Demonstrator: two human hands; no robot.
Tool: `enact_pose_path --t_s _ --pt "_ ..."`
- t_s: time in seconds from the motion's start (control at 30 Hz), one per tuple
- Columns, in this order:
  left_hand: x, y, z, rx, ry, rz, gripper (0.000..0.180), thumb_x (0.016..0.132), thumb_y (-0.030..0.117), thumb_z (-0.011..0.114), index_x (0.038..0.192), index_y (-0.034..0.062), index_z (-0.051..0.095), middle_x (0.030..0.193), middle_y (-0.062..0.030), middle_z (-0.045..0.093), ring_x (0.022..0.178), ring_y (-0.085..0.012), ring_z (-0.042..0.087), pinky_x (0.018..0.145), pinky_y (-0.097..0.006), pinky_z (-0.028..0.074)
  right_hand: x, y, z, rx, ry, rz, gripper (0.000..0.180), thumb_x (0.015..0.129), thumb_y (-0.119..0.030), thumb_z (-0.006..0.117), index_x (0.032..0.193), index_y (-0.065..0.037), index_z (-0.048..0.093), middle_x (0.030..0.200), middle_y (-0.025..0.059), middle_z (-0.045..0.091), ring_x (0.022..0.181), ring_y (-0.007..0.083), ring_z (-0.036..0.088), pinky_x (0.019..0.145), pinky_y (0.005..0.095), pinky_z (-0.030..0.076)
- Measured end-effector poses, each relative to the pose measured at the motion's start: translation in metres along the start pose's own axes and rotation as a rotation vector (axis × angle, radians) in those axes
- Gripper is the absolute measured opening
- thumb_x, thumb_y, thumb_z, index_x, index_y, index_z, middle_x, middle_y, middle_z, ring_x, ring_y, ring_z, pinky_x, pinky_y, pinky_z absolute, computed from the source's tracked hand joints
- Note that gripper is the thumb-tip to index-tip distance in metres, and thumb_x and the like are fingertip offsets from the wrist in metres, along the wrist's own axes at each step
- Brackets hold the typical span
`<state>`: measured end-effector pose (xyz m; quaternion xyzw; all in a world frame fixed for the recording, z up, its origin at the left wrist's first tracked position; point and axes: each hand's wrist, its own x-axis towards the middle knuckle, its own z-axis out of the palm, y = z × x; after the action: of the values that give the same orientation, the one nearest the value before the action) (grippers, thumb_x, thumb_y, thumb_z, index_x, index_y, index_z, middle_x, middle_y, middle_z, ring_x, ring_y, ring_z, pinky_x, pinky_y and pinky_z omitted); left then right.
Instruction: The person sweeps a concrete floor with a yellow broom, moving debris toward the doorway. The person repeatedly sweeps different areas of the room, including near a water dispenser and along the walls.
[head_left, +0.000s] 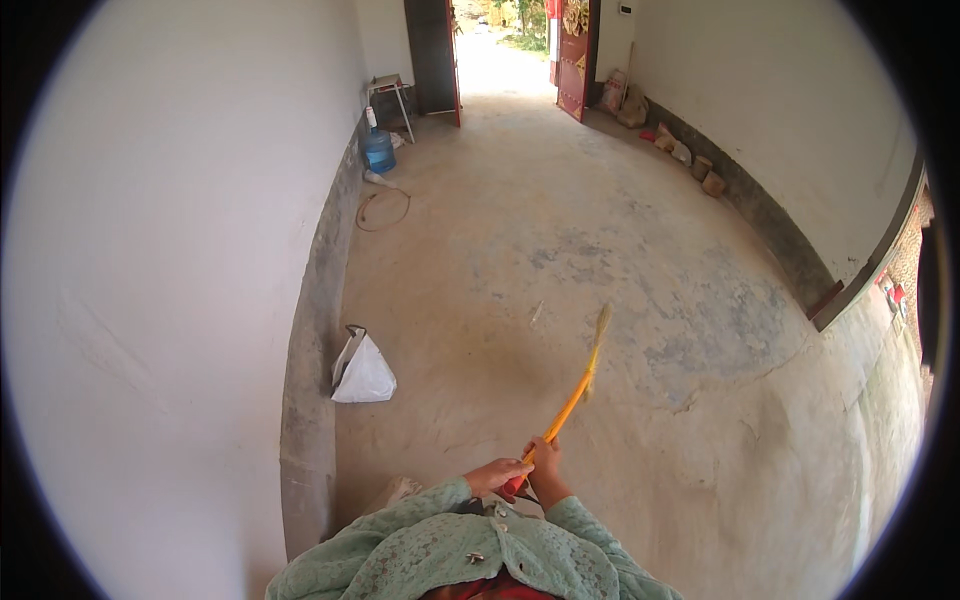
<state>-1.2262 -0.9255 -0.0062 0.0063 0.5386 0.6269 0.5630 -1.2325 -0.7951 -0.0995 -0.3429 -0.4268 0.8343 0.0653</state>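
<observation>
A broom (570,408) with an orange handle and a red grip end slants away from my body. Its thin yellowish bristles (602,325) point forward and a little right, over the concrete floor; whether they touch it is hard to tell. My left hand (495,477) is closed at the red end of the handle, close to my waist. Just ahead of it, my right hand (546,462) wraps round the orange part. A small pale scrap (537,313) lies on the floor to the left of the bristles.
A white bag (364,372) stands by the left wall. Farther along are a coiled hose (384,210), a blue water jug (379,150) and a small table (390,82). Sacks (632,106) and pots (713,184) line the right wall. Red doors (573,65) stand open ahead.
</observation>
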Motion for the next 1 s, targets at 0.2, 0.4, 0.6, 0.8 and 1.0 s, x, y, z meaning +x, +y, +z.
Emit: enact_pose_path --t_s 0.2,0.4,0.6,0.8,1.0 --pt "0.001 0.003 -0.004 -0.079 -0.087 -0.079 0.02 0.078 0.017 0.051 0.092 0.0041 0.044 0.069 -0.0032 0.051 0.05 -0.009 0.05 0.041 -0.021 0.043 -0.035 -0.01 0.004 -0.035 -0.027 -0.144 0.02 0.077 -0.014 0.049 0.093 -0.008 0.039 0.062 0.0088 0.05 0.051 0.0179 0.052 0.044 0.0275 0.043" --pt "-0.02 0.017 -0.052 0.054 -0.15 -0.207 0.017 0.074 0.011 0.051 0.088 0.0028 0.044 0.059 -0.0023 0.048 0.041 -0.0062 0.043 0.036 -0.019 0.037 -0.028 -0.026 -0.071 -0.025 -0.188 0.159 0.025 0.081 -0.026 0.046 0.097 -0.007 0.042 0.071 0.0108 0.055 0.065 0.0223 0.056 0.058 0.0352 0.047" --pt "-0.008 -0.041 -0.085 0.022 -0.056 -0.313 0.01 0.073 0.01 0.053 0.075 -0.0001 0.052 0.057 -0.0022 0.05 0.04 -0.0057 0.043 0.036 -0.017 0.037 -0.04 0.02 -0.205 -0.015 0.053 0.413 0.022 0.08 -0.02 0.043 0.096 -0.006 0.043 0.07 0.0127 0.055 0.064 0.0272 0.057 0.059 0.0373 0.047" --pt "-0.004 -0.1 -0.133 0.386 -0.123 0.3 0.01 0.07 0.01 0.056 0.068 0.0001 0.055 0.055 -0.0028 0.051 0.041 -0.0075 0.044 0.036 -0.019 0.034 -0.071 0.045 -0.225 -0.009 0.151 0.51 0.013 0.078 -0.016 0.042 0.08 -0.004 0.044 0.069 0.0162 0.054 0.063 0.0274 0.054 0.061 0.0381 0.047" --pt "-0.035 -0.05 -0.144 0.305 0.153 0.052 0.009 0.069 0.012 0.054 0.065 0.0032 0.056 0.053 -0.0024 0.05 0.041 -0.0076 0.044 0.037 -0.02 0.034 -0.06 0.064 -0.258 -0.818 -0.221 -0.074 0.014 0.075 -0.02 0.05 0.073 -0.006 0.048 0.063 0.0088 0.051 0.061 0.0229 0.054 0.055 0.0361 0.044"
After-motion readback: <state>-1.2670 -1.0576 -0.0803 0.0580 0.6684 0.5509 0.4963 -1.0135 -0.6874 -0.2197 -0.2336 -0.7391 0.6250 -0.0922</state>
